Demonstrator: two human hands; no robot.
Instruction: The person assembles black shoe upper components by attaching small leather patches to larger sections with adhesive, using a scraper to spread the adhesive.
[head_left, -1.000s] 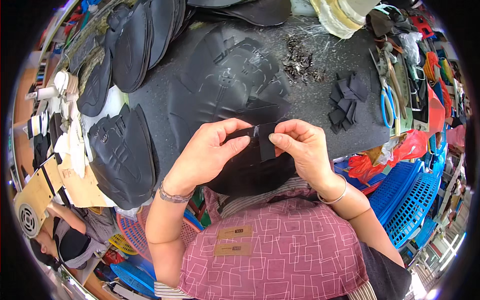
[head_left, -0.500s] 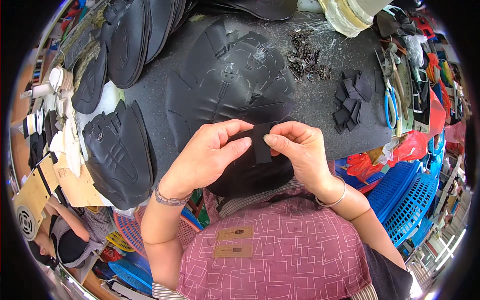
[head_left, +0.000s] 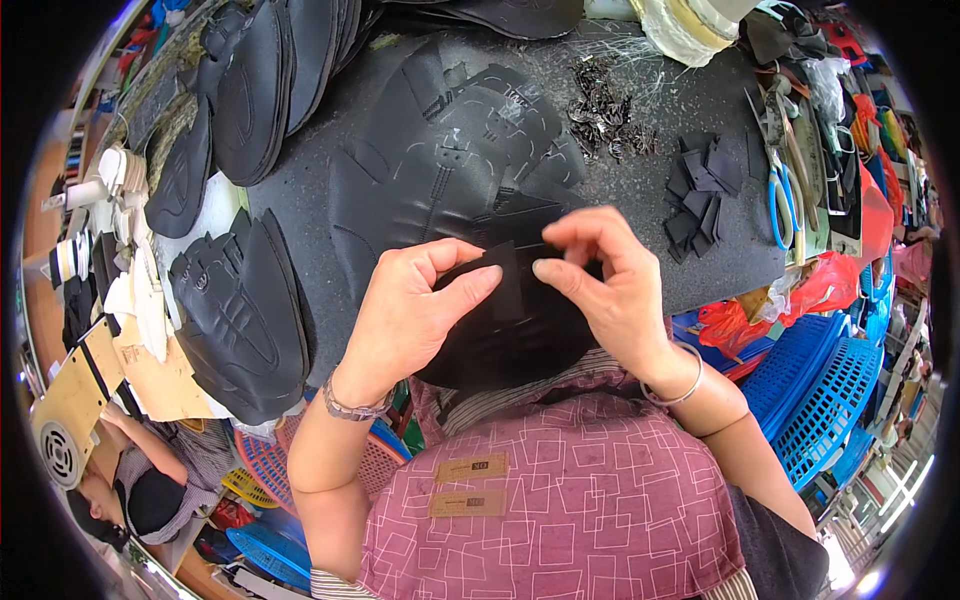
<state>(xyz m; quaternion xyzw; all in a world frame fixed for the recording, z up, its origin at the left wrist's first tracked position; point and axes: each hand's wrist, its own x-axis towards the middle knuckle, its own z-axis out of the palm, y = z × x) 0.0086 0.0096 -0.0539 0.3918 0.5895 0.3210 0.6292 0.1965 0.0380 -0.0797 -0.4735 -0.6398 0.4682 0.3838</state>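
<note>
My left hand (head_left: 400, 315) pinches the upper edge of a dark shoe upper piece (head_left: 515, 350) between thumb and fingers. On that piece lies a narrow black strip (head_left: 510, 285), beside my left thumb. My right hand (head_left: 620, 295) hovers at the strip's other side, thumb and curled forefinger parted with nothing seen between them; its fingertips are slightly blurred. Just beyond both hands, more black stitched shoe uppers (head_left: 455, 165) lie overlapping on the dark table (head_left: 640, 245). A loose heap of small black rectangular patches (head_left: 700, 190) sits to the right.
Small dark metal-looking bits (head_left: 605, 115) are heaped at the far side. Blue-handled scissors (head_left: 782, 205) lie at the right edge. Stacked black uppers (head_left: 255, 95) and another stack (head_left: 240, 315) stand left. Blue plastic baskets (head_left: 825, 400) are at the right; another person (head_left: 150, 465) is at lower left.
My right hand has let go of the strip and moved slightly up and right, its thumb and finger parting. My left hand keeps its pinch in nearly the same place.
</note>
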